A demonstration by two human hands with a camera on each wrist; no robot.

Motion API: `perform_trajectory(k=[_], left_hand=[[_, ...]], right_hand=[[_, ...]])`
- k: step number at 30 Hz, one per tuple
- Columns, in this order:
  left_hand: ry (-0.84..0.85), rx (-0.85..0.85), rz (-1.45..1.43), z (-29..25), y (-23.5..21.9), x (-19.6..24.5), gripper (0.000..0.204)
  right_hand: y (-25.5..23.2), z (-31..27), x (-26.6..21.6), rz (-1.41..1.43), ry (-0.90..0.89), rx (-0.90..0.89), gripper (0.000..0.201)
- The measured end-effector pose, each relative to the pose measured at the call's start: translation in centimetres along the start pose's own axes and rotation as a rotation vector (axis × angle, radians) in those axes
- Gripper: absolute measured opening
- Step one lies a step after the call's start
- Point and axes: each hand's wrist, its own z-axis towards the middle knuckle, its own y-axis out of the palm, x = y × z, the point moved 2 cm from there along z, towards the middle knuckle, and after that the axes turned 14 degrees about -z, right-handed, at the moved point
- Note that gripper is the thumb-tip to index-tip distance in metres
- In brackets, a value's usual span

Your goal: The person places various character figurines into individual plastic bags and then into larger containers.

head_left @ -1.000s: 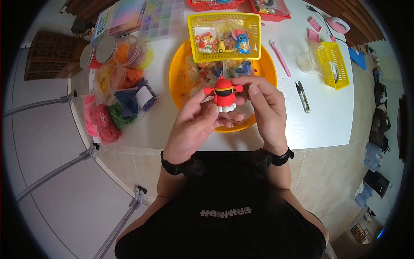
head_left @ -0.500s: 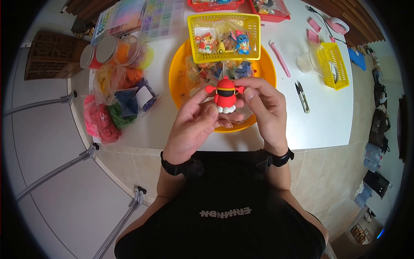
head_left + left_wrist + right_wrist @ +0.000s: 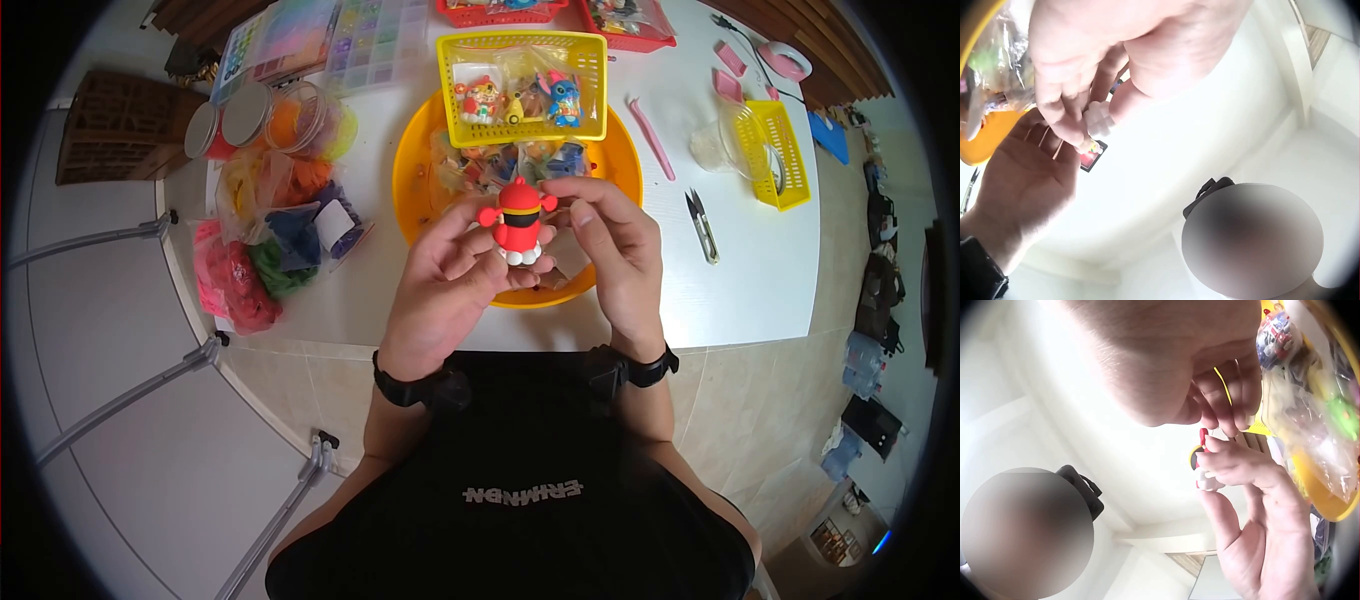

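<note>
A small red figure [image 3: 518,232] with a black and yellow band, round red knobs at its sides and a white scalloped base stands upright in the fingers of the left hand [image 3: 437,292]. Thumb and fingers of that hand pinch it low down, at the white base [image 3: 1099,120], in the left wrist view. The right hand [image 3: 622,262] is beside the figure, fingers bent loosely and index fingertip close to one side knob; whether they touch cannot be told. In the right wrist view the figure's red knob [image 3: 1204,435] lies just below the right fingertips.
Behind the hands, a yellow basket [image 3: 450,90] of bagged figures sits over an orange tray [image 3: 407,180] of bags. Jars [image 3: 245,115] and coloured bags [image 3: 235,285] lie left. Snips [image 3: 703,227], a pink tool [image 3: 652,138] and another yellow basket [image 3: 788,160] lie right.
The red figure has turned slightly and tilted in the left hand. The right thumb and index have come away a little from its side knob.
</note>
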Motion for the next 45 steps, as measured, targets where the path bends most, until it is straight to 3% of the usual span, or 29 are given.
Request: perform_trajectory(k=[3, 9, 12, 18, 24, 36, 42, 45], left_hand=[[0.025, -0.035, -0.032, 0.1, -0.2, -0.1, 0.054], [0.054, -0.018, -0.071, 0.2, -0.3, -0.1, 0.057], [0.194, 0.122, 0.132, 0.2, -0.2, -0.4, 0.056], [0.420, 0.176, 0.623, 0.3, 0.7, -0.8, 0.061], [0.595, 0.139, 0.733, 0.4, 0.2, -2.2, 0.052], [0.571, 0.172, 0.715, 0.1, 0.5, -2.2, 0.055], [0.600, 0.145, 0.976, -0.6, -0.6, -2.7, 0.060], [0.633, 0.101, 0.925, -0.4, -0.7, -2.9, 0.061]], right_hand=[[0.0, 0.3, 0.4, -0.002, -0.104, -0.004, 0.026], [0.0, 0.3, 0.3, 0.038, -0.095, -0.014, 0.026], [0.0, 0.4, 0.4, -0.020, -0.150, 0.013, 0.026], [0.0, -0.1, -0.4, -0.066, -0.046, -0.026, 0.026], [0.7, -0.2, 0.0, -0.001, -0.069, -0.058, 0.025], [0.1, -0.6, 0.3, -0.043, -0.084, -0.063, 0.033], [0.0, -0.4, -0.1, -0.080, -0.155, -0.072, 0.046], [-0.3, -0.2, 0.1, -0.101, -0.163, -0.114, 0.047]])
